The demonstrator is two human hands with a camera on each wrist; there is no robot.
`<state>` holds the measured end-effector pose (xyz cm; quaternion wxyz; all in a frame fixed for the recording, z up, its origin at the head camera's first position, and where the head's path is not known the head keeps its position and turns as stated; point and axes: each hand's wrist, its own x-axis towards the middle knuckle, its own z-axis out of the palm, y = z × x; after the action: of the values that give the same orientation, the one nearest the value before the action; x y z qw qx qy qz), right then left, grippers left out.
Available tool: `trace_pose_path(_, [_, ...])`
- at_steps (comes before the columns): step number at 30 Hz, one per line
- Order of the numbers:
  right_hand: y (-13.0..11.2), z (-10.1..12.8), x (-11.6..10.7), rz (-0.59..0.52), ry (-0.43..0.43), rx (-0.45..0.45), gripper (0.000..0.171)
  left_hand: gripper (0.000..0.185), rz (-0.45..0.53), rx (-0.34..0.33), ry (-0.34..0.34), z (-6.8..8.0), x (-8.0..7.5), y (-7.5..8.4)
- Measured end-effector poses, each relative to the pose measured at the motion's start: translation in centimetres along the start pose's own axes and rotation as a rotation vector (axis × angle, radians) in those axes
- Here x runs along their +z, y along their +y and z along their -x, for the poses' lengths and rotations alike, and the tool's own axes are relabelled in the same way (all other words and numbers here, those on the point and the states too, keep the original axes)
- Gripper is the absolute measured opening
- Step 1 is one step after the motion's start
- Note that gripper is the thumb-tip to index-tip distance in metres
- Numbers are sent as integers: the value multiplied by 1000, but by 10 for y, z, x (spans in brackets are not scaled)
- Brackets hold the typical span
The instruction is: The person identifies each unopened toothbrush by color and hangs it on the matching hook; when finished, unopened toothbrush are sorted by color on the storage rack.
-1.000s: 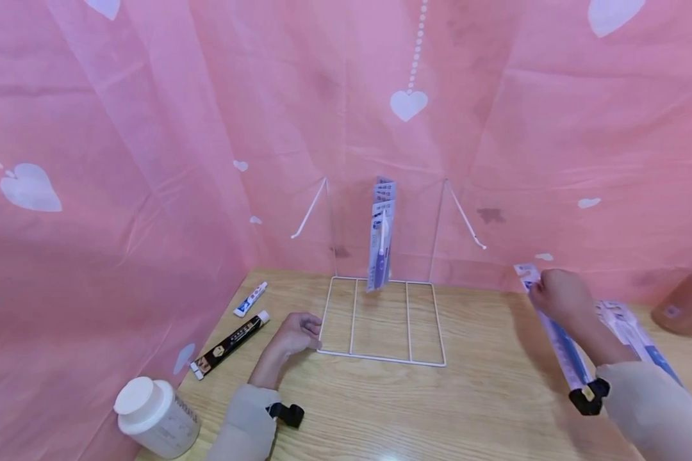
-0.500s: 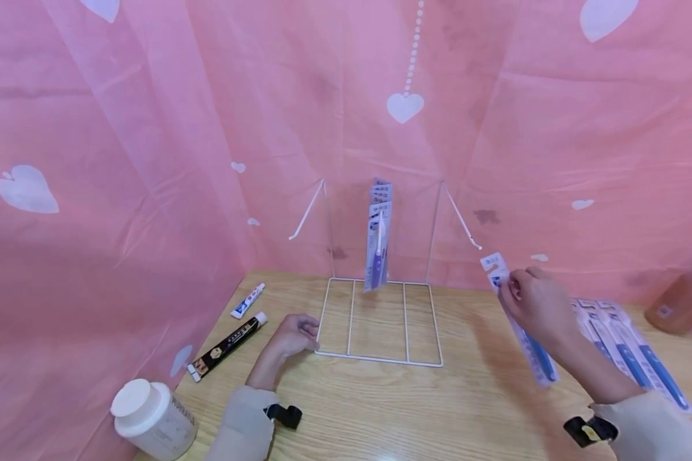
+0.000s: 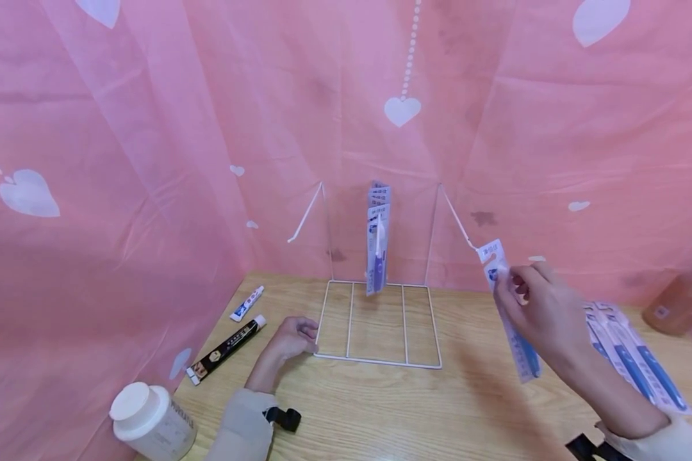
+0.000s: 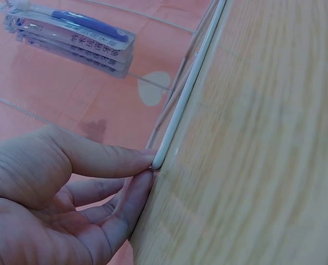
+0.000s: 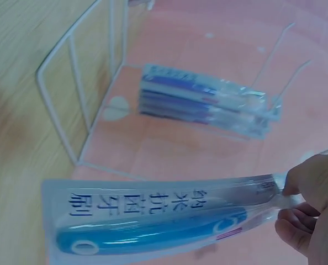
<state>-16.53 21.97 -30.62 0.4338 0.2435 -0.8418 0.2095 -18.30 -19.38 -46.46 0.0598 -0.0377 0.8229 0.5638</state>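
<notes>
My right hand (image 3: 544, 314) pinches a packaged blue toothbrush (image 5: 153, 226) near the top of its card. In the head view the card's hang-hole end is at the tip of the right prong (image 3: 458, 221) of a white wire rack (image 3: 377, 362); whether they touch I cannot tell. My left hand (image 3: 291, 336) pinches the rack's front left base corner, thumb on the wire in the left wrist view. Several packaged purple toothbrushes (image 3: 377, 253) hang in a row at the rack's middle. The left prong (image 3: 305, 214) carries nothing.
Several packaged blue toothbrushes (image 3: 640, 358) lie at the right, before a brownish bottle (image 3: 677, 304). On the left lie a small toothpaste tube (image 3: 247, 303) and a black toothpaste tube (image 3: 226, 349), with a white jar (image 3: 152, 419) nearer. Pink cloth (image 3: 288, 96) hangs behind.
My right hand has brought the packaged blue toothbrush leftward, away from the others on the table, to the right prong's tip. The left hand stays at the rack's corner.
</notes>
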Motion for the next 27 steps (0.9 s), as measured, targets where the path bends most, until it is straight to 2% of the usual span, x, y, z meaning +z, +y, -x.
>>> trace_pose_path(6, [-22,-7,-10,-65,180,-40,37,51,8,14,-3,0,-1,-1])
trace_pose_path(9, [-34,-10,-16,-70,224,-55,45,51,11,13,-5,0,-1,-1])
trace_pose_path(12, [-42,-14,-19,-74,249,-85,45,51,10,11,-3,-1,-1,0])
trace_pose_path(17, [-43,-18,-16,-81,211,-125,42,50,5,24,1,-1,-1,-1])
trace_pose_path(22, [-38,-18,-11,-72,158,-116,40,51,-2,23,-3,0,1,-2])
trace_pose_path(27, [-33,-18,-8,-63,94,-101,30,50,-3,18,-2,1,1,-2])
